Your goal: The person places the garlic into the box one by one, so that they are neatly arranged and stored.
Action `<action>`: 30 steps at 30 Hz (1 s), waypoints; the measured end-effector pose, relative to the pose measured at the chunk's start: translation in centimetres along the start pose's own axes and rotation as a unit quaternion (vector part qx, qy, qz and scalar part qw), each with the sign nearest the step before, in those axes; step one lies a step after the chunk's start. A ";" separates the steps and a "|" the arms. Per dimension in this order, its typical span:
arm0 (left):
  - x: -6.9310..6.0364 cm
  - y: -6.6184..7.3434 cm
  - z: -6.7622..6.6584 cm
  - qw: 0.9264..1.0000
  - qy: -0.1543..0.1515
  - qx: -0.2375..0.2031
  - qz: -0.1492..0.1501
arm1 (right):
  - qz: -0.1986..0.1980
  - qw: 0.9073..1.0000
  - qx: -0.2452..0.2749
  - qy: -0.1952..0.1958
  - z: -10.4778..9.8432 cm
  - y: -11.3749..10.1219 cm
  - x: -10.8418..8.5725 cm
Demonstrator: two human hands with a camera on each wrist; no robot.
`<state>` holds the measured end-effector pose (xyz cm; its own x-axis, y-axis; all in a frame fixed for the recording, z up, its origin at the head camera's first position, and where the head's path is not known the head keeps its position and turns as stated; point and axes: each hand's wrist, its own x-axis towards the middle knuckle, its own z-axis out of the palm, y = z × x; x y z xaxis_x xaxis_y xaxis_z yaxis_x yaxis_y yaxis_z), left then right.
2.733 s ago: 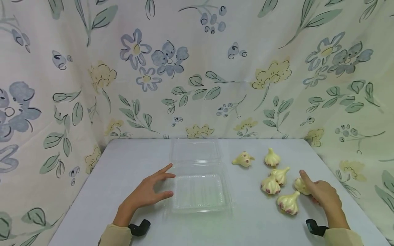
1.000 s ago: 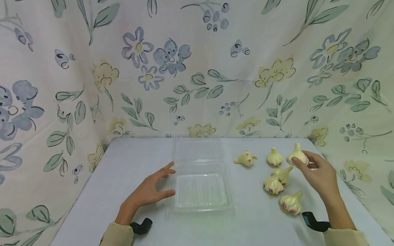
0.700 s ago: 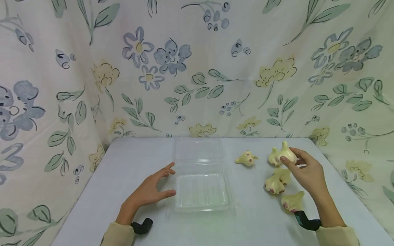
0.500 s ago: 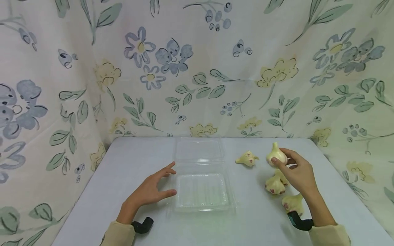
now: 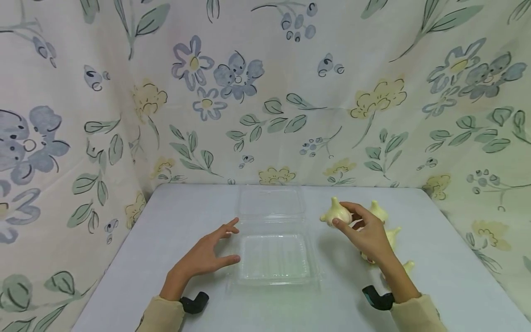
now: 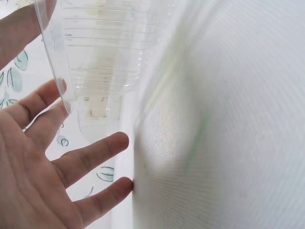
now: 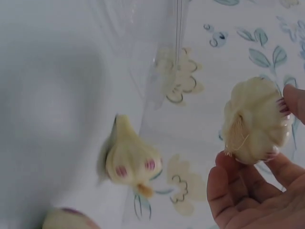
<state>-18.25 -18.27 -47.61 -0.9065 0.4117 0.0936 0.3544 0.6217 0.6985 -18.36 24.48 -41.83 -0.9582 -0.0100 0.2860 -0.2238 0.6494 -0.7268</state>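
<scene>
In the head view my right hand (image 5: 367, 235) pinches a garlic bulb (image 5: 338, 213) between thumb and fingers, neck up, above the table. The right wrist view shows the held bulb's (image 7: 257, 119) root side, and below it another garlic bulb (image 7: 131, 160) lying on the table. That lying bulb is mostly hidden in the head view. An open clear plastic clamshell box (image 5: 274, 282) lies mid-table, nothing in its tray. My left hand (image 5: 203, 256) is at the box's left edge, fingers spread and relaxed; in the left wrist view some fingertips meet the clear plastic wall (image 6: 57, 71).
Several more garlic bulbs stand at the right, partly behind my right hand and forearm, among them one at the back (image 5: 378, 211) and one in front (image 5: 408, 266). The white table (image 5: 182, 203) is backed by a floral curtain (image 5: 265, 92).
My right hand took hold of a bulb at the far right, lifted it and carried it left, past the back bulb, towards the box. The left hand stayed by the box.
</scene>
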 end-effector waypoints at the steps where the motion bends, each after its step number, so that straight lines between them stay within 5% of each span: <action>1: 0.0 0.0 0.0 1.000 -0.001 0.001 -0.002 | 0.000 1.000 0.005 -0.005 0.3 -0.1 0.0; 30: 0.0 0.0 0.1 1.000 0.000 0.013 -0.016 | -0.013 0.991 0.115 -0.074 9.1 -4.4 -1.1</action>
<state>-18.22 -18.20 -47.65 -0.9179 0.3904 0.0715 0.3305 0.6520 0.6824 -17.93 14.69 -44.62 -0.9635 -0.1473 0.2236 -0.2668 0.4578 -0.8480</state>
